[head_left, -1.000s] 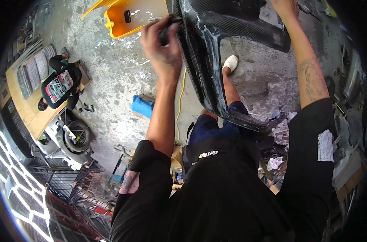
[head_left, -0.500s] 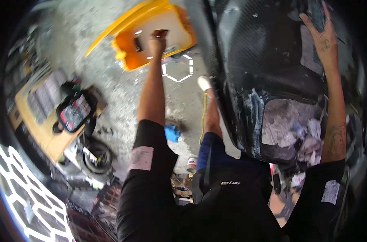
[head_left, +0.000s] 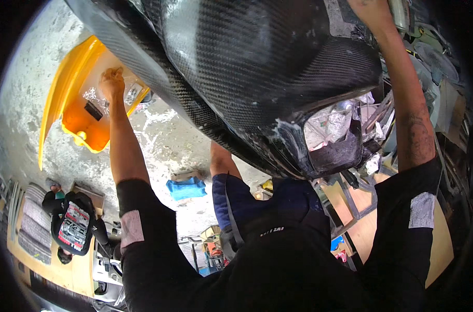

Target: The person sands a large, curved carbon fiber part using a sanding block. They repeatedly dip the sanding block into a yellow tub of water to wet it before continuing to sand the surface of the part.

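Okay, left hand first: its fingers are bunched together over the pale inside of the yellow-orange tub, but I can't tell whether they're pinching anything or touching water. Right hand is up by the far side of the black carbon-fibre panel. Its fingers run off the top of the view, so no call on that grip.

Panel slants across the upper middle, near end by the dark blue shorts. If it were me, I'd let the right hand steady it while the left works, and lift out of the tub well away from the dark block in there.

Edges: the panel's long left side passes close to the tub in this view, so a wide elbow could knock either one. I'd also go easy around the cutout corner with the pale smear. Roomier side looks like the left, over the concrete floor toward the blue cloth. Right side is tight, with clutter beside the forearm.
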A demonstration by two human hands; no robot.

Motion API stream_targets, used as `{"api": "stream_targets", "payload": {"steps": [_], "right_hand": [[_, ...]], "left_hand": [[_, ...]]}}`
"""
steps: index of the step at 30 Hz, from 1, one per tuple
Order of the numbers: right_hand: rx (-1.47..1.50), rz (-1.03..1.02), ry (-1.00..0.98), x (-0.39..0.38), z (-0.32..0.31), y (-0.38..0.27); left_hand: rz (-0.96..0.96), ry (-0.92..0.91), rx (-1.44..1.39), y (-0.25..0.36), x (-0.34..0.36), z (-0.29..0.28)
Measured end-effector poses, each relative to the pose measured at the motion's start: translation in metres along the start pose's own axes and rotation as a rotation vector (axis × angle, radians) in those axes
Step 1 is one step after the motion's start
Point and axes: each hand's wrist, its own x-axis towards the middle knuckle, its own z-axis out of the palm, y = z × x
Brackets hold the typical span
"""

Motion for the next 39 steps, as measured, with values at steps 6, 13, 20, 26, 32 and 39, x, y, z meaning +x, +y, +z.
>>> {"api": "stream_targets", "payload": {"steps": [6,13,20,26,32,39], "right_hand": [[0.13,-0.088,0.045,-0.006,-0.002,0.01],[0.014,0.106,0.049,-0.01,0.009,0.016],[0.079,0.122,-0.024,-0.012,-0.006,0.012],[0.067,0.14,-0.053,-0.011,-0.011,-0.01],[0.058,0.05,0.017,-0.013,0.002,0.033],[0.139,0.028,-0.002,-0.011,-0.002,0.024]], "left_hand": [[0.137,0.56,-0.358,0.143,-0.115,-0.185],[0.4,0.4,-0.54,0.368,-0.263,-0.268],[0.324,0.449,-0.338,0.441,-0.344,-0.197],[0.402,0.628,-0.237,0.427,-0.307,-0.214],[0.31,0.494,-0.314,0.458,-0.374,-0.172],[0.247,0.643,-0.373,0.457,-0.363,-0.159]]}}
